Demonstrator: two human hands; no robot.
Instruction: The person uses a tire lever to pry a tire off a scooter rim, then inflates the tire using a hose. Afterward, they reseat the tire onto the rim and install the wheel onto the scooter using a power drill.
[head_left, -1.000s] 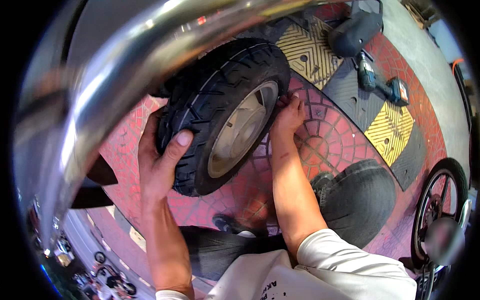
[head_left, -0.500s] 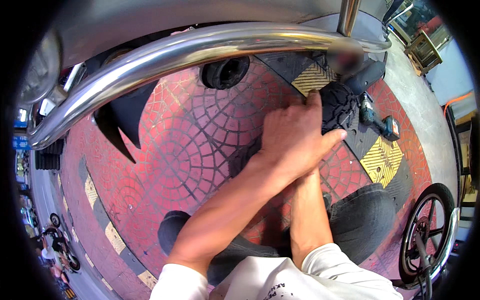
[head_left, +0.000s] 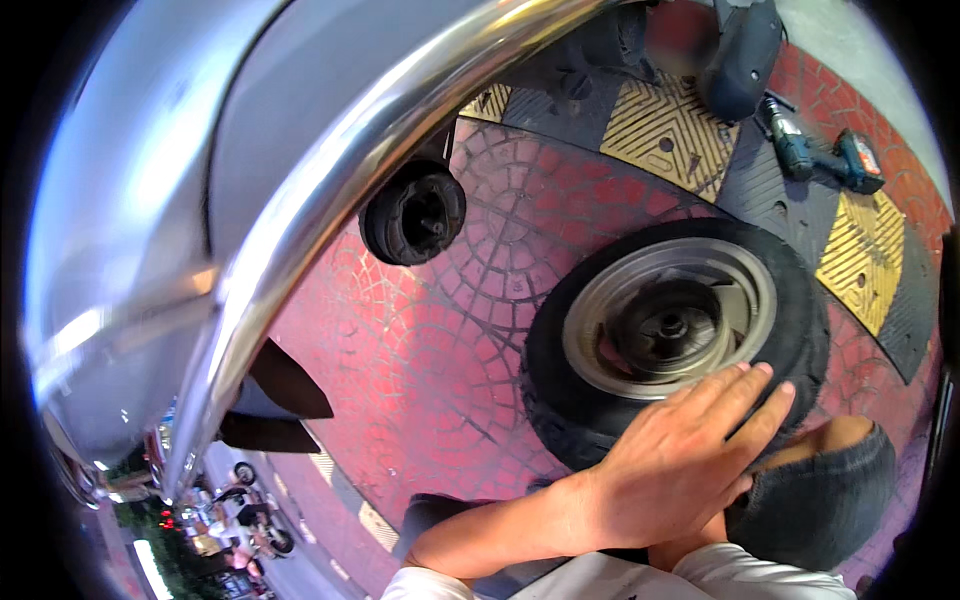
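Observation:
A wheel with a black knobbly tyre [head_left: 800,300] and a pale metal rim [head_left: 590,365] lies on its side in front of me. Its dark round hub [head_left: 672,325] faces up. My left hand [head_left: 690,450] rests palm down over the near edge of the tyre, with its fingers straight and slightly spread, the tips close to the rim. Beneath it is my right hand [head_left: 735,498], mostly covered; only a bit of it shows beside my left palm, so its fingers and any hold are hidden.
A teal cordless drill [head_left: 800,155] lies at the far right on a black-and-yellow rubber ramp [head_left: 665,140]. Left of the wheel is a dark round drum-shaped part [head_left: 412,212]. A thick chrome bar [head_left: 330,190] curves across the upper left.
The wheel, upright before with its tread toward me, now lies flatter with the hub showing. My hands have come nearer to me, and the view has shifted.

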